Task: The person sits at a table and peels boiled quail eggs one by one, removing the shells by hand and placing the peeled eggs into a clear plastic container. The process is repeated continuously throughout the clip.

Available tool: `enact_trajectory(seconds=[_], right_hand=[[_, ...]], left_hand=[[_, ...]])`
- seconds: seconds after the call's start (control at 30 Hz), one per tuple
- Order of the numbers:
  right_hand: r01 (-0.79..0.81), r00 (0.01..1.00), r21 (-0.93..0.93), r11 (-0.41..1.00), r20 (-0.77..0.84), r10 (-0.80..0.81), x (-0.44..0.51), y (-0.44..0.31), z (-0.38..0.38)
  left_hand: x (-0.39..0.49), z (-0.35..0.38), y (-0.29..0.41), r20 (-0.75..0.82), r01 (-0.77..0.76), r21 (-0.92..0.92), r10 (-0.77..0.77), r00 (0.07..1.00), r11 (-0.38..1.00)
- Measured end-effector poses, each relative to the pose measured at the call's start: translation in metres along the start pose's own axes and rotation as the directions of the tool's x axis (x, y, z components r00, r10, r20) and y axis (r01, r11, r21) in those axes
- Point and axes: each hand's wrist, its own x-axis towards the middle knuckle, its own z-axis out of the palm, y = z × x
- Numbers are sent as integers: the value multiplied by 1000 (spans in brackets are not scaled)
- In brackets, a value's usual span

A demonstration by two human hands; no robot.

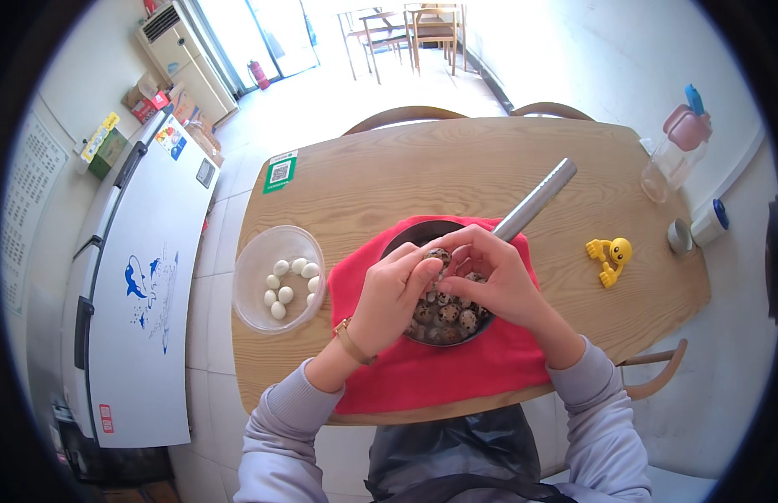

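Note:
My left hand holds a speckled quail egg between thumb and fingers, above a dark pan. At the egg's right side, the fingertips of my right hand are bent close to it; whether they touch the shell is hard to tell. Speckled quail eggs fill the pan, whose metal handle points up and to the right. Under the pan lies a red cloth. A clear plastic bowl on the left contains several peeled white eggs.
On the wooden table are a yellow smiling figure, a small cup, a blue-lidded container and a clear jug. A white chest freezer stands left of the table; chair backs border its far edge.

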Motion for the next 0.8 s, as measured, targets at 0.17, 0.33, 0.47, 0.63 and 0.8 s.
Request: enact_trajectory(seconds=[0.17, 0.33, 0.47, 0.63, 0.8], right_hand=[[-28, 999, 30, 999, -42, 29, -1, 6, 1], [-91, 995, 146, 985, -33, 96, -2, 10, 2], [-47, 996, -27, 999, -83, 45, -3, 11, 3], [134, 981, -336, 932, -89, -173, -4, 12, 7], [277, 929, -354, 893, -137, -343, -2, 14, 14]], left_hand=[[2, -2, -1, -45, 24, 109, -19, 999, 994], [0, -1, 3, -213, -182, 98, 199, 956, 978], [1, 2, 3, -253, -240, 254, 304, 918, 937], [-2, 8, 2, -292, -106, 166, 152, 944, 980], [-2, 9, 1, -306, -73, 111, 104, 946, 991]])
